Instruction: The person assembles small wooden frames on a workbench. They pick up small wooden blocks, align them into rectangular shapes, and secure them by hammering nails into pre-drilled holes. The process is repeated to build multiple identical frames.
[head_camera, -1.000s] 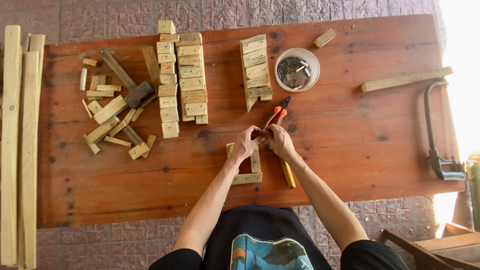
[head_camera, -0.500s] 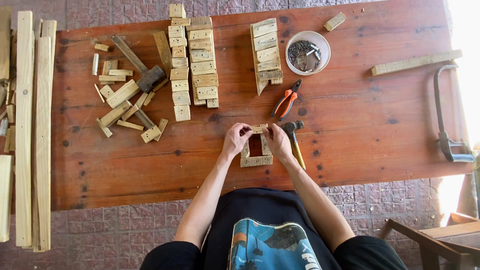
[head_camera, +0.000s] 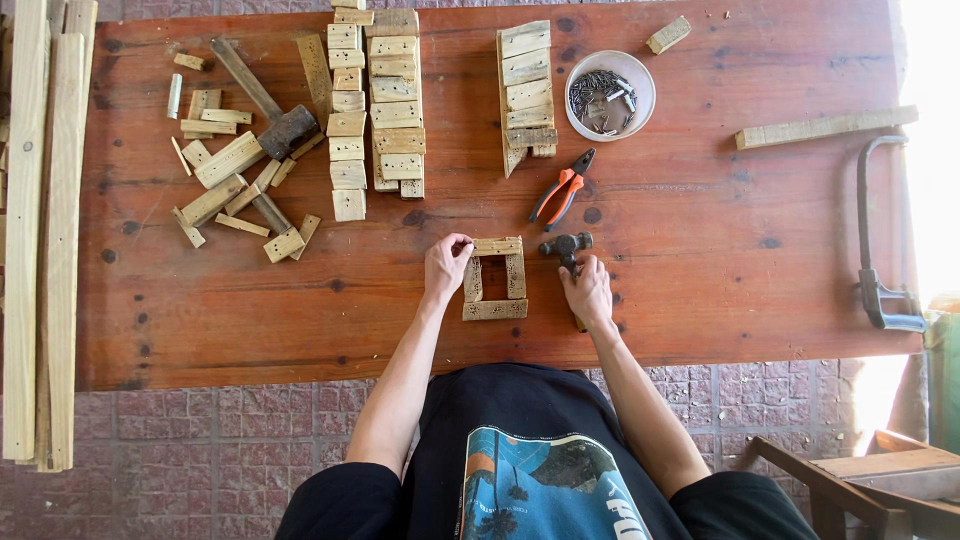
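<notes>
A long reddish wooden worktop (head_camera: 700, 260) fills the view, with pale planks (head_camera: 40, 230) lying lengthwise off its left end. At the right edge rests a hacksaw (head_camera: 880, 240), well apart from the work, and a single long strip (head_camera: 825, 127) lies above it. Along the far side stand 3 neat rows of cut wooden blocks (head_camera: 385, 95), sorted and within easy reach; left of them is a loose heap of offcuts (head_camera: 235, 185) with a heavy mallet (head_camera: 270, 105) lying across it. A white bowl of nails (head_camera: 610, 95) sits near the orange-handled pliers (head_camera: 562, 190), both just beyond the piece in hand. That piece, a small rectangular wooden frame (head_camera: 494, 280), lies flat at the near middle. The left hand (head_camera: 446, 266) pinches its upper left corner, seemingly to steady it. The right hand (head_camera: 587, 293) is clenched around the handle of a small hammer (head_camera: 566, 246), whose head rests just beside the frame.
</notes>
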